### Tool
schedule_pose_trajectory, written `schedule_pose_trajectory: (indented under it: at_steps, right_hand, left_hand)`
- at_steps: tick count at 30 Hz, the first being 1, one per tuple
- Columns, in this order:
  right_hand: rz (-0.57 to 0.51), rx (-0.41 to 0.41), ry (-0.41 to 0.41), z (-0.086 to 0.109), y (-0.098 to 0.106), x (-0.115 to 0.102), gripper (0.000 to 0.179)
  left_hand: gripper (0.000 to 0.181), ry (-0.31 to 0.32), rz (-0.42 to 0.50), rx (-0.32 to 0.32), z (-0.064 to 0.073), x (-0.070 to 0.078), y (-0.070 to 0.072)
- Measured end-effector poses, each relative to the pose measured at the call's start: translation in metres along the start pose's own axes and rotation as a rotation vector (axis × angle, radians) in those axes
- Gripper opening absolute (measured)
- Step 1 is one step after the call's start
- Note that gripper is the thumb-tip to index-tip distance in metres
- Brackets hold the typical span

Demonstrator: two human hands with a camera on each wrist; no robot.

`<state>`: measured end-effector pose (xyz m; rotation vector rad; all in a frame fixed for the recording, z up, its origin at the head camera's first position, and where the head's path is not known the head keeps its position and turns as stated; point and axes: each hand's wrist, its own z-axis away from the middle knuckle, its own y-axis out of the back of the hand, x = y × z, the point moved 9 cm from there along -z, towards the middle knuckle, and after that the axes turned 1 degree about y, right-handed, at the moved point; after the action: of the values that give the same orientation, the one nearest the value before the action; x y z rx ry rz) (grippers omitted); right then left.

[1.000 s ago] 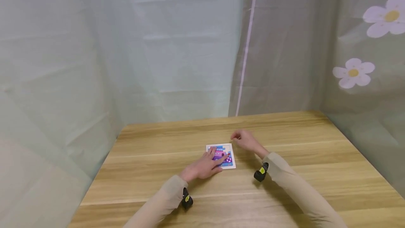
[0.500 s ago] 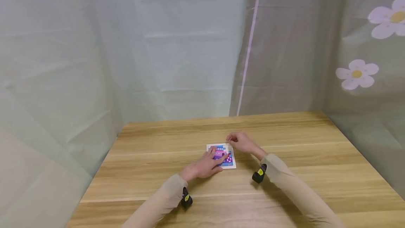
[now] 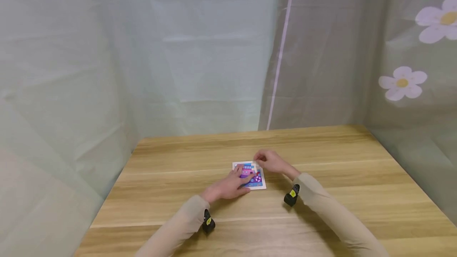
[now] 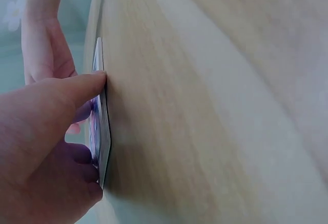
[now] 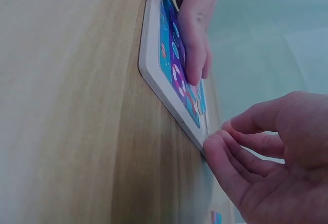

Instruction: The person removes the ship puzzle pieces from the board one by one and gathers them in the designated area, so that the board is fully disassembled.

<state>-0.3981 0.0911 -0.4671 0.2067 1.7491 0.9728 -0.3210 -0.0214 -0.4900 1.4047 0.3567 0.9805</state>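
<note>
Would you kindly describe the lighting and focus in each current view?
Head view: soft shadows and pale sheen on the brown wood-grain table; left wrist view: the bare left hand darkly shaded; right wrist view: the square white-bordered puzzle board fairly sharp, the green fabric curtain soft.

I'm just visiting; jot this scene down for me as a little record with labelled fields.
Surface: wood-grain table
Main item: white-rimmed picture board, flat on the table
Left hand: rests on the board, fingers over the picture
Right hand: fingertips at the board's far right corner; whether they hold anything is unclear
Worn: black device on each wrist
Backdrop: pale curtains, flowers at right
</note>
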Motion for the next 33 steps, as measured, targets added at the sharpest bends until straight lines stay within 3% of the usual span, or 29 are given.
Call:
schedule_pose_trajectory:
  at_steps: [6, 13, 24, 33]
  right_hand:
    - [0.04, -0.017, -0.001, -0.002, 0.0, -0.003, 0.014]
    - [0.105, -0.048, -0.012, -0.001, -0.003, -0.005, 0.012]
    - [0.14, -0.058, 0.031, -0.005, -0.01, -0.01, 0.01]
    - [0.126, -0.046, -0.038, -0.005, -0.016, -0.006, 0.01]
  left_hand:
    - [0.054, -0.019, 0.001, -0.004, 0.005, -0.001, 0.004]
    - [0.056, 0.019, -0.02, -0.076, 0.012, -0.002, 0.001]
    - [0.055, 0.024, -0.049, -0.097, 0.014, 0.001, 0.0]
    - [0.062, 0.063, -0.039, -0.119, 0.016, 0.002, -0.003]
